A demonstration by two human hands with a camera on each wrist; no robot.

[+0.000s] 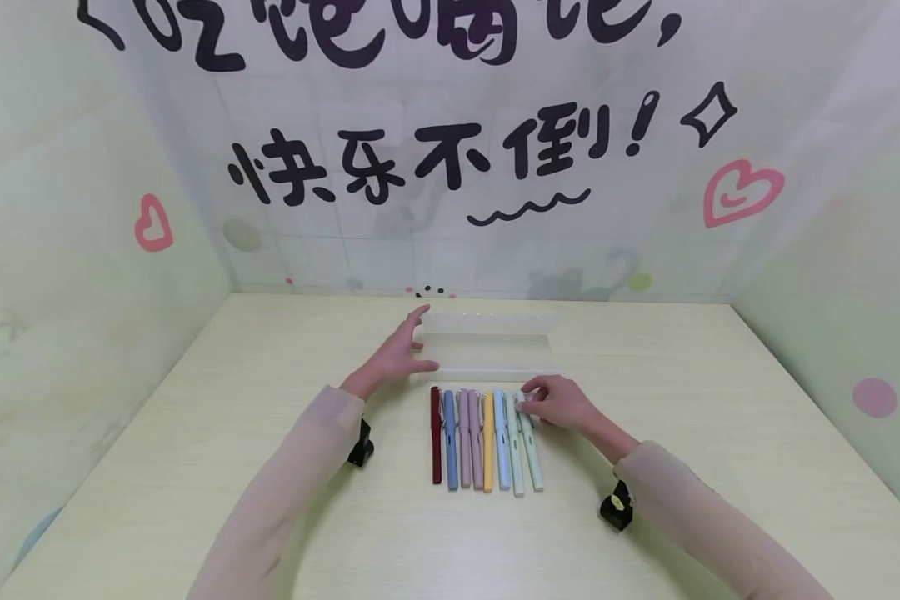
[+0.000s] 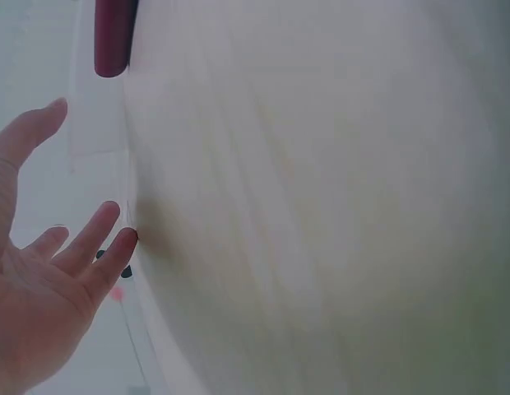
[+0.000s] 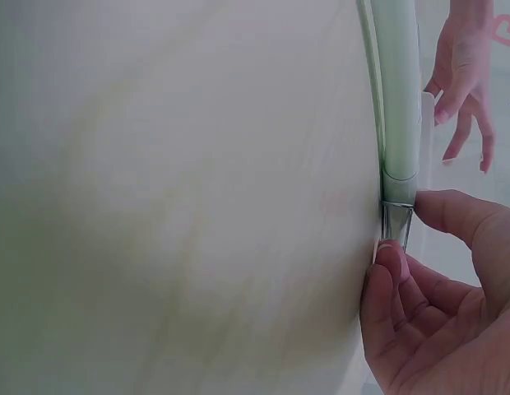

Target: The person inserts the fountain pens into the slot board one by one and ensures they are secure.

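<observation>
Pinching the rightmost pale-green pen near its clip, apparently for control: right hand. Left hand: fingers spread at clear box end, presumably steadying it.

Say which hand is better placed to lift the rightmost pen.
Probably the right hand: its fingers are at that pale green pen, while the left hand is by the clear case.

Pens are dk red, blue, lilac, yel, lt blue, mint.
</observation>
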